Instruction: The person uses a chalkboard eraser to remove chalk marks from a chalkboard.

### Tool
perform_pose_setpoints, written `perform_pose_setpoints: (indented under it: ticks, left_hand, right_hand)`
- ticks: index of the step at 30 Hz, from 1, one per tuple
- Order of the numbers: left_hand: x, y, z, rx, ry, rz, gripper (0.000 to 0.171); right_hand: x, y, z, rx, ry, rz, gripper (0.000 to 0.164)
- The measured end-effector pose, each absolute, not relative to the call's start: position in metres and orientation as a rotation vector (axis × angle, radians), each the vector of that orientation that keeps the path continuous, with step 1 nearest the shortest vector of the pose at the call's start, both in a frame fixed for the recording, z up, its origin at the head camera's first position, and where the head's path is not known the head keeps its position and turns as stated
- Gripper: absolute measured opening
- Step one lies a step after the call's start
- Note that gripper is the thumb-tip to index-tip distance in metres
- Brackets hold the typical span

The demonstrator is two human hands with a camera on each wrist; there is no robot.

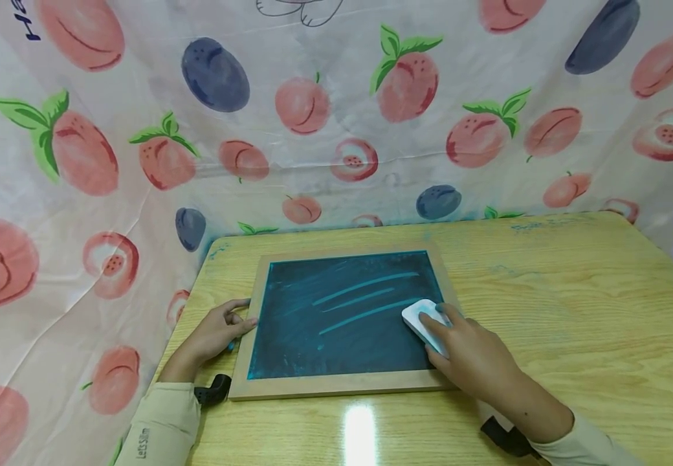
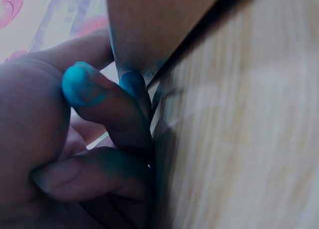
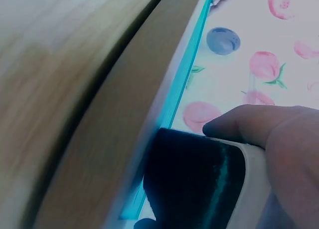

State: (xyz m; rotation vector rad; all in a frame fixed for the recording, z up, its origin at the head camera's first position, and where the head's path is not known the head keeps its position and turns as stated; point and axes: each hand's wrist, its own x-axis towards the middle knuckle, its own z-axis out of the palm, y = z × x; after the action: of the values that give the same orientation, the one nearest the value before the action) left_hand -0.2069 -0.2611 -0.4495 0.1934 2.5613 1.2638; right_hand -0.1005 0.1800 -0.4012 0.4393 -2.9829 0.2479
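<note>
A dark chalkboard (image 1: 342,353) in a pale wooden frame (image 1: 336,386) lies on the table, with several blue chalk strokes (image 1: 365,317) and smeared chalk dust across it. My left hand (image 1: 211,336) holds the frame's left side, thumb on its top face and fingers bent at the edge; blue chalk stains the fingertips (image 2: 83,87). Over the board's right part, my right hand (image 1: 476,356) grips a white chalkboard eraser (image 1: 417,318). In the right wrist view the eraser's dark felt (image 3: 192,174) shows a blue streak and sits beside the frame's inner edge.
The yellow wood-grain table (image 1: 575,310) bears faint blue chalk marks near its back edge. Behind and left of it hangs a white cloth (image 1: 313,155) printed with fruit. A black wrist camera (image 1: 214,390) is close to the frame's lower left corner.
</note>
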Motion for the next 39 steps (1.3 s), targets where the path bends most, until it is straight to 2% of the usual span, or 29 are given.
perform_pose_setpoints:
  ticks: [8, 27, 32, 39]
  left_hand:
    - [-0.206, -0.262, -0.451, 0.195, 2.556, 1.267, 0.072]
    - [-0.208, -0.263, -0.451, 0.184, 2.539, 1.291, 0.070]
    - [-0.209, -0.262, -0.450, 0.185, 2.539, 1.290, 0.069]
    - [-0.208, -0.262, -0.451, 0.186, 2.544, 1.274, 0.068]
  right_hand:
    - [-0.098, 0.159, -0.400, 0.541, -2.996, 0.255, 0.050]
    - [-0.091, 0.049, -0.404, 0.987, -2.971, 0.231, 0.049]
    - [-0.096, 0.052, -0.406, 0.939, -2.974, 0.257, 0.051]
    - [-0.108, 0.091, -0.409, 0.733, -2.976, 0.274, 0.052]
